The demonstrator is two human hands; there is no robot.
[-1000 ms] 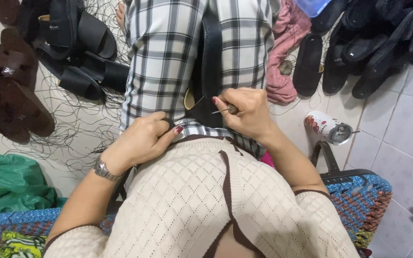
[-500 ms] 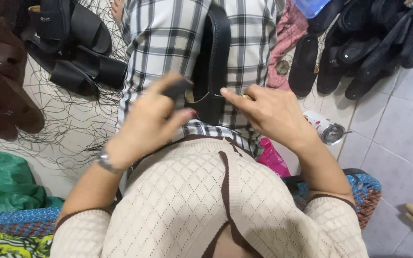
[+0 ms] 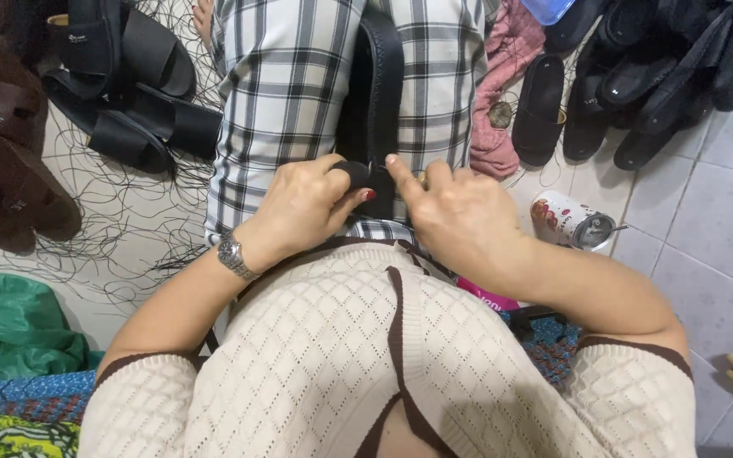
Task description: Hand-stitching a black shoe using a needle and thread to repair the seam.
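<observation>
A black sandal (image 3: 375, 93) lies lengthwise on my lap, over checked black-and-white cloth (image 3: 286, 93). My left hand (image 3: 303, 203), with a metal wristwatch, pinches the sandal's near end between thumb and fingers. My right hand (image 3: 451, 208) presses on the same end from the right, forefinger on top. Whether the right hand holds a needle is hidden. My cream knitted top fills the lower part of the view.
Black sandals (image 3: 129, 93) and brown sandals (image 3: 10, 161) lie at the left among loose black threads. More black sandals (image 3: 638, 76) pile at the upper right beside a pink cloth (image 3: 502, 93). A tipped can (image 3: 570, 220) rests on the tiled floor; green fabric (image 3: 10, 326) lies lower left.
My left hand rose off my lap and closed on the sandal's near end. My right hand, which pinched a thin needle-like tool, came down onto the sandal beside it.
</observation>
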